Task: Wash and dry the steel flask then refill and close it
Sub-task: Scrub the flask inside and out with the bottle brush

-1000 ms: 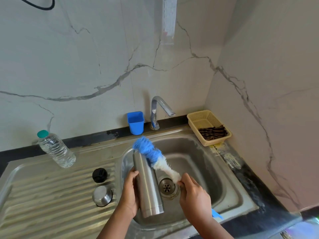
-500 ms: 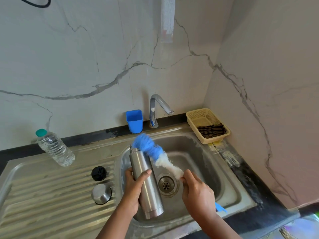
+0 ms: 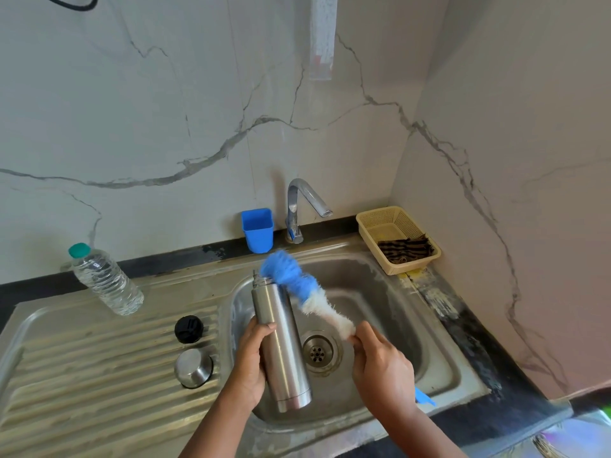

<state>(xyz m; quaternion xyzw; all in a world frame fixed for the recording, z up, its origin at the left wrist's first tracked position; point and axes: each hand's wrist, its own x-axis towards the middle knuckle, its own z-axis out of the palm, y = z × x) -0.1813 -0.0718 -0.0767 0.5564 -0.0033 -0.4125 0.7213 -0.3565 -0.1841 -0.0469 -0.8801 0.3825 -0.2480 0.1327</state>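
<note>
Flask and bottle brush held over the sink basin.

The left hand (image 3: 253, 355) curls its fingers round the one steel flask (image 3: 281, 342), open mouth away from the person; the right hand (image 3: 380, 365) grips the brush (image 3: 297, 285), blue bristles touching the flask's neck. Left of the left fingers lie two caps, black (image 3: 188, 328) and steel (image 3: 194, 367), and one water bottle (image 3: 105, 280) holding clear water. Beyond the fingers: one blue cup (image 3: 258, 229), contents unseen, and one basket (image 3: 373, 223) holding a striped cloth (image 3: 405, 250).
</note>
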